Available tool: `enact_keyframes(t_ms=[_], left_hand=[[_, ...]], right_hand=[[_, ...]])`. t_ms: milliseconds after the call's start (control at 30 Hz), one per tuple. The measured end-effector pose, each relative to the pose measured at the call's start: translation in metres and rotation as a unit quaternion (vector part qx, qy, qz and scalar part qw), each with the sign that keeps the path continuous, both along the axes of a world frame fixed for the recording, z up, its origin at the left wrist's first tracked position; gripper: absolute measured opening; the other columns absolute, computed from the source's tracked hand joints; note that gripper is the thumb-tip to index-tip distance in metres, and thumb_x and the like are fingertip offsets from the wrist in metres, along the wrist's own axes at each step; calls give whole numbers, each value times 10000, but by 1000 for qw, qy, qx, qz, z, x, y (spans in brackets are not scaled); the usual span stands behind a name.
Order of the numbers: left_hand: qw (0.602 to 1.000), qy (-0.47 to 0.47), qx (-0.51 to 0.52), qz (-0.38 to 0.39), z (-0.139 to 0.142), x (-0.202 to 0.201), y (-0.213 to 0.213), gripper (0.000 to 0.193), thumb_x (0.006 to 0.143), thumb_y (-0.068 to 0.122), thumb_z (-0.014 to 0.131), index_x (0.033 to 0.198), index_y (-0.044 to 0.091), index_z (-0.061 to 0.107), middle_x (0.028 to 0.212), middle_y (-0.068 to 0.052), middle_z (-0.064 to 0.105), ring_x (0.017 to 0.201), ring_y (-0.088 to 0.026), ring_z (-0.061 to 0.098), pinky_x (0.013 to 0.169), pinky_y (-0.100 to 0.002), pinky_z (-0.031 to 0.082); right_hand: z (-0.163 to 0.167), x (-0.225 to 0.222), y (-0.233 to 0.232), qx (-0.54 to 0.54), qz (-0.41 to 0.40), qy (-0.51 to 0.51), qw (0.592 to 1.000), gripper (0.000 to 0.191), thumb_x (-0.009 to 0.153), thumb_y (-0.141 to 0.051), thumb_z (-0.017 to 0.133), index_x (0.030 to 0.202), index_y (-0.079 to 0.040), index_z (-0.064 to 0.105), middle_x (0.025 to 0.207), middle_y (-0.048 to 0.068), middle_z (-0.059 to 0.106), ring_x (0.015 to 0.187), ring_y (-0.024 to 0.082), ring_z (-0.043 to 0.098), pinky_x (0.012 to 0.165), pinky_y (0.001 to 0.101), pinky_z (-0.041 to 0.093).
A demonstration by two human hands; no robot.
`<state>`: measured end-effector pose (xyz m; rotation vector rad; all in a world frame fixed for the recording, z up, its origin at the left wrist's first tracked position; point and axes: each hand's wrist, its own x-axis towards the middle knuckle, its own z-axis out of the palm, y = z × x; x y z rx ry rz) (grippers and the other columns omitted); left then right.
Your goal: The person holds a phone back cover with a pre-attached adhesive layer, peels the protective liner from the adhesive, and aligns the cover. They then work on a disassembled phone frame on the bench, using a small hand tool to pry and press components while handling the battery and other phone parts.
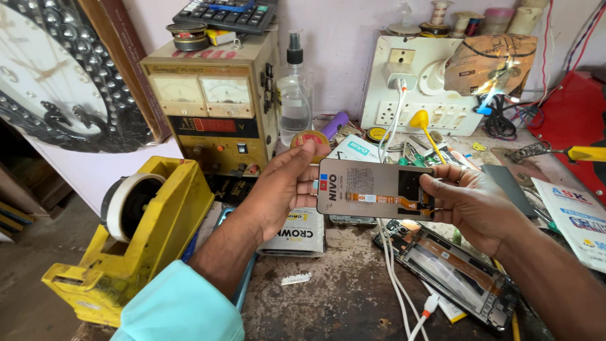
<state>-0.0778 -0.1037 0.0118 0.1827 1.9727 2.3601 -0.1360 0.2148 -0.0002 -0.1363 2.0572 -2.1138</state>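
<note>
Both hands are holding a phone display panel (pixel 375 189) level above the desk (pixel 341 297), long axis running left to right. Left hand (pixel 284 186) fingers are pinching its left short edge; right hand (pixel 470 202) fingers are pinching the right. An opened phone body (pixel 454 268) is lying just below, nearer the right hand.

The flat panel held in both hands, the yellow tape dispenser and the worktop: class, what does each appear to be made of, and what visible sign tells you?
Flat panel: probably glass backed with matte grey metal or film; thin, rigid, with an orange flex strip. Held by the left hand and right hand.
Tape dispenser: likely painted metal or hard plastic; glossy yellow, chipped and grimy.
Worktop: unclear, perhaps worn stone or laminate; mottled and scuffed.
</note>
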Motion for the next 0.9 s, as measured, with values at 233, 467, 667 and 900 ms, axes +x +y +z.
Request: enact_keyframes(t_ms=[233,467,667,900], left_hand=[[932,276,-50,229,18,5,-11,436,1072,455,460,1187,87,665,1108,-31,721,938,-105,656,819,-289,544],[928,312,-16,201,53,40,-9,369,1086,369,492,1222,64,649,1138,-50,742,981,-105,714,827,-266,579],[920,349,-44,170,71,94,-17,257,1070,190,599,1270,31,627,1163,-65,732,985,-108,697,869,-263,586],[843,375,-194,334,49,210,-93,328,1072,100,664,1368,-14,579,1322,-122,701,1253,-170,677,1121,-309,549]], right_hand=[[6,11,-33,-6,12,-28,1000,252,887,-199,727,1100,-107,628,895,2,692,726,103,657,631,293,546],[-6,18,-91,36,33,-59,997,283,913,-215,751,1134,-90,627,918,22,676,733,110,629,619,274,541],[0,31,-125,146,-23,-35,988,447,881,-268,741,1248,-53,604,972,64,707,773,169,696,635,329,612],[20,56,-120,432,-14,123,894,566,883,-410,765,1300,-45,650,1079,144,752,874,227,738,753,370,616]])
